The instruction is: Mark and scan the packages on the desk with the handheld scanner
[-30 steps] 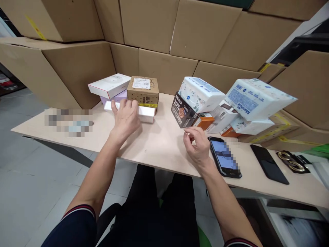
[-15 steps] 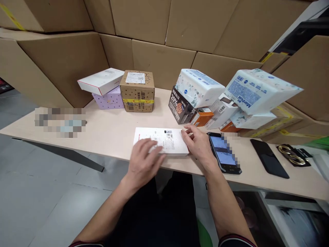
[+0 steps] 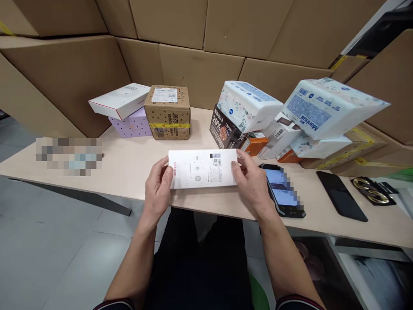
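Observation:
A flat white box (image 3: 203,170) with small print, a barcode label and red lettering along its left end is held between both hands, its printed face tilted up toward me. My left hand (image 3: 158,185) grips the left end, thumb on top. My right hand (image 3: 250,176) holds the opposite end, its thumb pressing the printed face near the corner. The fingers behind the box are partly hidden. Just right of my right hand lies a rugged phone (image 3: 284,191) with a lit screen, partly pixelated.
At the back left, another white box (image 3: 121,101) rests on a purple box (image 3: 130,125) beside a brown carton (image 3: 167,114). Tissue packs (image 3: 250,105) and small boxes are stacked at the right. A black phone (image 3: 342,196) and gold rings (image 3: 369,189) lie further right. Cardboard boxes (image 3: 200,77) wall the back.
My left hand brought the white box from beside the brown carton to the table's front. Both hands then took its ends and tilted it up. My view shifted slightly.

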`<state>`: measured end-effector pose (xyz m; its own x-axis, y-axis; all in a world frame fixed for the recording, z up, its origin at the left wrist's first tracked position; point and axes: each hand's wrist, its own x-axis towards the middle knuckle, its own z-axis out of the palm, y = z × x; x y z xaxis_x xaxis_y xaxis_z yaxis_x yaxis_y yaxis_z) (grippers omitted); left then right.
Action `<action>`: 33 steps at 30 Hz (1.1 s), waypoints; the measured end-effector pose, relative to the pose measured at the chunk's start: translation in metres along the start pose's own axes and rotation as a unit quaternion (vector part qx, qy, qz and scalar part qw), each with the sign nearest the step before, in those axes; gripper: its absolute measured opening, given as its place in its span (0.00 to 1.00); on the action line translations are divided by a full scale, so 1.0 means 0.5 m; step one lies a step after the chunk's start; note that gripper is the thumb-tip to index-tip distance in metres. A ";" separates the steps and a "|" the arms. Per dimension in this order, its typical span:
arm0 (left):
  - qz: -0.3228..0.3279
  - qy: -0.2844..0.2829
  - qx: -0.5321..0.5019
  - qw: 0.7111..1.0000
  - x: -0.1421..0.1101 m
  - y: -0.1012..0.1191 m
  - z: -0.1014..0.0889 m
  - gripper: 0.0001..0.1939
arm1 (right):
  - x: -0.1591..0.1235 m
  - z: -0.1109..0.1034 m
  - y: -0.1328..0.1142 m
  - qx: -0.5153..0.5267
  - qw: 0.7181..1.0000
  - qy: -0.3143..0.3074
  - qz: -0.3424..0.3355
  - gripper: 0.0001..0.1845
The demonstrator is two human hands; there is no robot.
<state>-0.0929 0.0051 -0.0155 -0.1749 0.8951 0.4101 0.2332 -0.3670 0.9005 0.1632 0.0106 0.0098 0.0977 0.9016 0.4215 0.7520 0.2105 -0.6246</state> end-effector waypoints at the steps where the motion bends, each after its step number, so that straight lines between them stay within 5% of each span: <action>1: -0.005 0.025 -0.046 0.999 -0.001 0.001 0.012 0.20 | -0.001 0.000 0.000 0.035 0.999 0.040 -0.002 0.24; 6: 0.039 0.125 -0.154 0.979 -0.007 -0.011 0.051 0.24 | -0.008 -0.003 -0.008 0.106 0.987 0.124 -0.007 0.25; 12: 0.045 0.096 -0.082 0.991 -0.019 -0.030 0.041 0.31 | -0.009 -0.003 -0.012 0.037 0.989 0.124 -0.067 0.24; 17: 0.030 0.042 -0.135 0.989 -0.020 -0.032 0.038 0.31 | -0.005 0.000 -0.013 -0.005 0.988 0.126 -0.090 0.19; 33: 0.057 0.105 -0.230 0.966 -0.019 -0.004 0.048 0.13 | -0.018 0.007 -0.015 0.022 0.978 0.169 -0.122 0.09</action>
<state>-0.0686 0.0037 -0.0245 -0.3737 0.7888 0.4880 -0.1779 -0.5772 0.7970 0.1545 0.0023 0.0081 0.1340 0.6476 0.7501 0.7518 0.4267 -0.5027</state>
